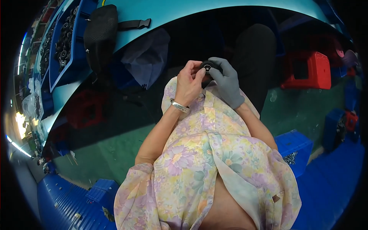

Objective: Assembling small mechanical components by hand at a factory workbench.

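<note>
A small round black wheel (207,68) with a shiny centre is held between my two hands, above my lap. My bare left hand (188,83), with a silver bracelet at the wrist, pinches its left side between thumb and fingers. From the other side my right hand (229,82), in a grey glove, grips it with thumb and fingers closed around the edge. The underside of the wheel is hidden by my fingers.
A teal table (168,9) curves ahead of me, bearing a blue bin (82,48) of black wheels and a black bag (100,34) with a buckle strap. A red stool (322,73) stands right; blue crates (303,147) sit on the floor.
</note>
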Available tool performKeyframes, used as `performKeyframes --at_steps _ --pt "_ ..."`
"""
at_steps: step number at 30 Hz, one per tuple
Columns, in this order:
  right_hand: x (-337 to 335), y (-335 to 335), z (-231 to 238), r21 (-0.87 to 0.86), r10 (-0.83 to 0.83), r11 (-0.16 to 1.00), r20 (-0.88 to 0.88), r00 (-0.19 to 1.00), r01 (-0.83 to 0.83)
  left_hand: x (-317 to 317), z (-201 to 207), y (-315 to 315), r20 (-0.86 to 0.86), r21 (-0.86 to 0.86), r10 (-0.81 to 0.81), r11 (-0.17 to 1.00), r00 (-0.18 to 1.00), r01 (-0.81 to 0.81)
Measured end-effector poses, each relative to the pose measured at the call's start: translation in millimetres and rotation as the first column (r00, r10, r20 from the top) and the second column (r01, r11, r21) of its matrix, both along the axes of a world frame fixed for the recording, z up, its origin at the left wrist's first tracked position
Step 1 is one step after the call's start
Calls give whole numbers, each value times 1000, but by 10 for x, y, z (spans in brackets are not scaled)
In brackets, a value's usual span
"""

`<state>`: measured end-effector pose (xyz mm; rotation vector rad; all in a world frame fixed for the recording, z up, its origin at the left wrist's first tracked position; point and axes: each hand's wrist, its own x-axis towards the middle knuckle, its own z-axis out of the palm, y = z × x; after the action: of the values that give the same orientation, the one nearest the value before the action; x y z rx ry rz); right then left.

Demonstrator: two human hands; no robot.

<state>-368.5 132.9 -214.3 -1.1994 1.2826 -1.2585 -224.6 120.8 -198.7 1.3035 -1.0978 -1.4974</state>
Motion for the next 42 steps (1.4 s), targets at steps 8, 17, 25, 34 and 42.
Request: performKeyframes --at_steps 8,17,25,34,42 --pt "-107 -231 -62 -65 126 988 -204 971 -141 118 110 -312 429 -35 -308 934 850 356" --pt "-70 -331 -235 108 16 994 -29 999 -13 -103 -68 -312 543 -52 -96 988 834 147" --pt "-88 -357 -79 241 111 963 64 992 -123 23 -144 -416 268 71 -192 981 944 179" --pt "-28 -399 41 50 84 996 -353 932 -71 -15 -113 -414 354 82 -196 981 915 178" --pt "-266 -520 -90 395 223 874 193 956 -284 237 -141 -579 -233 410 -137 884 963 225"
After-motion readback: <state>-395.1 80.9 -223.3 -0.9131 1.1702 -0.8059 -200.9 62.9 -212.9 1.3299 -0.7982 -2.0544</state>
